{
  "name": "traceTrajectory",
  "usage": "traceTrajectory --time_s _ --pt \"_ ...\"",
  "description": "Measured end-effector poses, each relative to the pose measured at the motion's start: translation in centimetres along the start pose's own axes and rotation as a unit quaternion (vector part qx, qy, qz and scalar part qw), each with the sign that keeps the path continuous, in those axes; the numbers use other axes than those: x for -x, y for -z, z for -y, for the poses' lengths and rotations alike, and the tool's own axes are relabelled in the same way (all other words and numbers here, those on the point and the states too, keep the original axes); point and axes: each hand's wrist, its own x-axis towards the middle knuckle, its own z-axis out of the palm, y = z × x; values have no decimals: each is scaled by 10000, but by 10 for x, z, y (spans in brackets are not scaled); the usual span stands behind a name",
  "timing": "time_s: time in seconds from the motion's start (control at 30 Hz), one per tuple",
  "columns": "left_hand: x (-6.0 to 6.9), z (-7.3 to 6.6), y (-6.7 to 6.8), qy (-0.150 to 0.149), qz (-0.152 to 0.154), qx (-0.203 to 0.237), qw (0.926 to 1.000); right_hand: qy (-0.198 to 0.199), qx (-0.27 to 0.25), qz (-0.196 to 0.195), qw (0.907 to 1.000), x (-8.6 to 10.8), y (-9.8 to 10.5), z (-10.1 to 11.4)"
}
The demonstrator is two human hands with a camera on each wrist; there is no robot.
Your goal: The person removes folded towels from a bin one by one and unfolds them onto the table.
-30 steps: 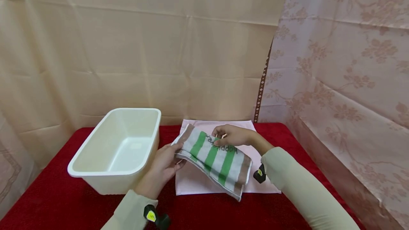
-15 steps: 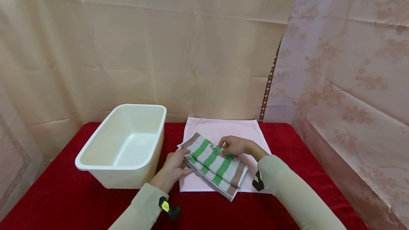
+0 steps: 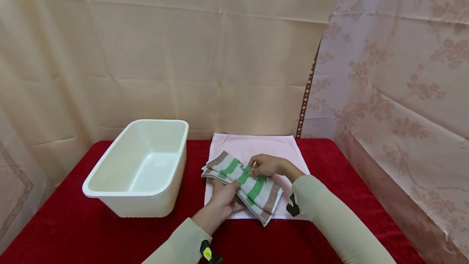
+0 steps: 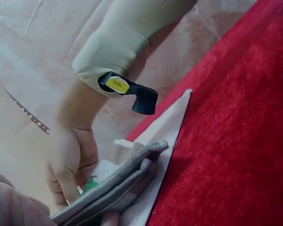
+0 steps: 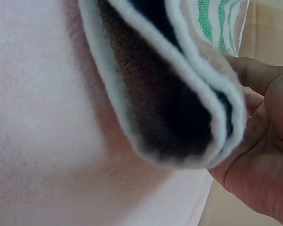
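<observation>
A folded towel (image 3: 234, 169) with green, white and brown stripes and dark lettering is held tilted above a pink cloth (image 3: 271, 146). My left hand (image 3: 221, 203) grips its near long edge around the middle, thumb on top and fingers underneath. On the far side my right hand (image 3: 269, 165) pinches the opposite edge beside the lettering. The right wrist view looks into the folded layers (image 5: 179, 108) at the towel's end, with the right hand (image 5: 269, 141) behind them. In the left wrist view the stacked edges (image 4: 118, 188) of the towel lie between both hands.
A deep cream plastic basin (image 3: 172, 182) stands to the left on the red tablecloth (image 3: 91, 235). Behind the table hangs a beige curtain (image 3: 183, 52), and a floral curtain (image 3: 403, 93) closes off the right side.
The towel has been lowered and folded narrower. My left hand has slid from its left corner along the near edge to the middle. The right hand keeps its pinch on the far edge.
</observation>
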Motion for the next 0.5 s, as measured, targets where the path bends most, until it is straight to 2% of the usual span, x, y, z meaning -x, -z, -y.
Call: traceTrajectory --time_s 0.23,0.5 --pt "-6 2 -6 -515 -619 -85 9967 79 -181 36 9998 3 1 1" --pt "-15 1 -7 -824 -1002 -331 9910 381 -359 -130 9985 10 -2 5"
